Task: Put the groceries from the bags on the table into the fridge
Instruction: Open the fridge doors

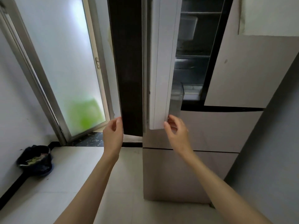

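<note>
- Left hand was raised, arm extended forward, fingers curled, fingertips at a door edge.
- Right hand was raised alongside, forearm extended, fingers and thumb curled round a panel's lower corner.

Beige fridge, upper left door open, interior dim, seemingly bare.

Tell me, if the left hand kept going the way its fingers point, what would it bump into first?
Probably the dark outer face of the open fridge door; the left hand already has its fingertips at that door's bottom edge, pointing up along it. Depth is hard to judge.
</note>
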`<move>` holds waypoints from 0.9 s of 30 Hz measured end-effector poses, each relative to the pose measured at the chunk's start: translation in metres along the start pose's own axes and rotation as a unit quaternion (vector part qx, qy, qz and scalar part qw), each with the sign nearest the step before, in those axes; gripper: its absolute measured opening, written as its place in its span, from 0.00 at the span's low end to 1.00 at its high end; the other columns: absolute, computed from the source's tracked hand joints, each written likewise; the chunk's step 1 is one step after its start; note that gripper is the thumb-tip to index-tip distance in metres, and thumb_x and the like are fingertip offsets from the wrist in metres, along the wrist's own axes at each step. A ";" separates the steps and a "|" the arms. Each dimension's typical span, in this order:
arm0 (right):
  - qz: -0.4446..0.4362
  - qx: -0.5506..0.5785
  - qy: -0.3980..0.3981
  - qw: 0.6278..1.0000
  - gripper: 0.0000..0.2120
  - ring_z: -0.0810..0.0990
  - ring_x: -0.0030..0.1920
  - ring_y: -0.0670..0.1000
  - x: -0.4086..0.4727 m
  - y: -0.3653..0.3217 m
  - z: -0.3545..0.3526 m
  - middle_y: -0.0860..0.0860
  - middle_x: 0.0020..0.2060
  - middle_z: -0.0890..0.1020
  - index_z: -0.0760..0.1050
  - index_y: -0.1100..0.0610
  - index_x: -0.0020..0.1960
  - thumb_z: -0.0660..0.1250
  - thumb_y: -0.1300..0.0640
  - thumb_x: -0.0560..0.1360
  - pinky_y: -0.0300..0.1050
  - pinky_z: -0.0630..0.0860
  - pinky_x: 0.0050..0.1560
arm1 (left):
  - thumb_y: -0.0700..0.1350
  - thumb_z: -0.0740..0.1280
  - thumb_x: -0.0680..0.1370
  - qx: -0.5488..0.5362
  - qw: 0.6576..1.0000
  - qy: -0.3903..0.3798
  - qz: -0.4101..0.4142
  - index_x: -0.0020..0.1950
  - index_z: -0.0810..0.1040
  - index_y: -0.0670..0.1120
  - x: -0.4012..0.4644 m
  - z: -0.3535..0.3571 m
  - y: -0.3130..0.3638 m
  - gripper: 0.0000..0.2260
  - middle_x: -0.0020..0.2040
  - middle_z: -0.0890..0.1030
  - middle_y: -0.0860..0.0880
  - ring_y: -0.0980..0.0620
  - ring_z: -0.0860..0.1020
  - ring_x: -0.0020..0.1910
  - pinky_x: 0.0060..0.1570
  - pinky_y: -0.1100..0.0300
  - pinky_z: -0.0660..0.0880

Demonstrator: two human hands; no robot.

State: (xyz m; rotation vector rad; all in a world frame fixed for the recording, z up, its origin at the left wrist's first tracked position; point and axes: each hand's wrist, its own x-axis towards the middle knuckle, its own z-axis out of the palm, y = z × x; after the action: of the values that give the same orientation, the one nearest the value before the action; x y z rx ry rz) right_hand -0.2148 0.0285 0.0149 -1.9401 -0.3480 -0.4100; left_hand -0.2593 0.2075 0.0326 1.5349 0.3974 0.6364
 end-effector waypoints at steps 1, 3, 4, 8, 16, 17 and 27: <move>-0.020 -0.027 -0.007 0.999 0.18 0.72 0.58 0.45 -0.003 -0.005 0.005 0.48 0.57 0.73 0.70 0.58 0.67 0.62 0.55 0.79 0.40 0.70 0.61 | 0.46 0.58 0.81 0.021 1.000 -0.012 0.007 0.62 0.75 0.45 0.002 -0.008 0.001 0.12 0.60 0.78 0.46 0.49 0.75 0.61 0.63 0.56 0.70; -0.075 -0.080 0.005 0.994 0.16 0.68 0.60 0.45 -0.004 -0.016 0.014 0.52 0.59 0.74 0.72 0.59 0.66 0.61 0.58 0.79 0.39 0.65 0.62 | 0.45 0.58 0.81 0.066 0.997 -0.030 0.024 0.69 0.69 0.44 0.007 -0.022 0.002 0.16 0.66 0.74 0.48 0.51 0.71 0.65 0.61 0.63 0.66; -0.109 -0.103 0.023 0.988 0.15 0.68 0.61 0.47 -0.003 -0.023 0.017 0.54 0.60 0.74 0.73 0.60 0.64 0.61 0.59 0.78 0.41 0.64 0.63 | 0.44 0.58 0.81 0.079 0.996 -0.033 0.038 0.71 0.68 0.44 0.009 -0.028 0.004 0.18 0.68 0.72 0.48 0.52 0.70 0.66 0.61 0.64 0.64; -0.197 -0.180 0.080 0.960 0.19 0.69 0.66 0.57 0.017 -0.041 0.027 0.60 0.63 0.73 0.72 0.62 0.65 0.62 0.61 0.75 0.52 0.65 0.68 | 0.44 0.58 0.80 0.144 0.978 -0.035 0.150 0.73 0.62 0.48 0.011 -0.046 0.012 0.21 0.73 0.66 0.50 0.50 0.66 0.70 0.69 0.58 0.62; -0.228 -0.268 0.069 0.934 0.20 0.74 0.64 0.60 0.034 -0.051 0.041 0.60 0.60 0.77 0.72 0.64 0.65 0.64 0.62 0.73 0.64 0.63 0.68 | 0.53 0.53 0.78 0.303 0.882 -0.170 0.319 0.73 0.38 0.54 0.028 -0.036 0.010 0.29 0.74 0.37 0.59 0.57 0.45 0.76 0.73 0.45 0.48; -0.238 -0.278 0.063 0.928 0.20 0.74 0.64 0.60 0.034 -0.052 0.041 0.59 0.60 0.77 0.72 0.63 0.65 0.64 0.61 0.73 0.64 0.62 0.68 | 0.53 0.53 0.78 0.315 0.880 -0.166 0.316 0.72 0.36 0.55 0.033 -0.038 0.007 0.30 0.73 0.35 0.60 0.56 0.44 0.76 0.73 0.44 0.48; -0.282 -0.304 -0.061 0.908 0.26 0.63 0.73 0.52 0.044 -0.067 0.063 0.51 0.70 0.69 0.63 0.57 0.73 0.58 0.53 0.76 0.59 0.47 0.74 | 0.55 0.53 0.75 0.330 0.895 -0.132 0.269 0.76 0.42 0.44 0.079 -0.061 0.003 0.34 0.74 0.38 0.54 0.51 0.44 0.76 0.73 0.44 0.50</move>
State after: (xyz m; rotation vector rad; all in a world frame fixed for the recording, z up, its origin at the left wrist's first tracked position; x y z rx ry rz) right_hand -0.1957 0.1148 0.0655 -2.4620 -0.9668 -0.8536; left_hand -0.2348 0.3033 0.0461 2.3948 -0.0521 0.7408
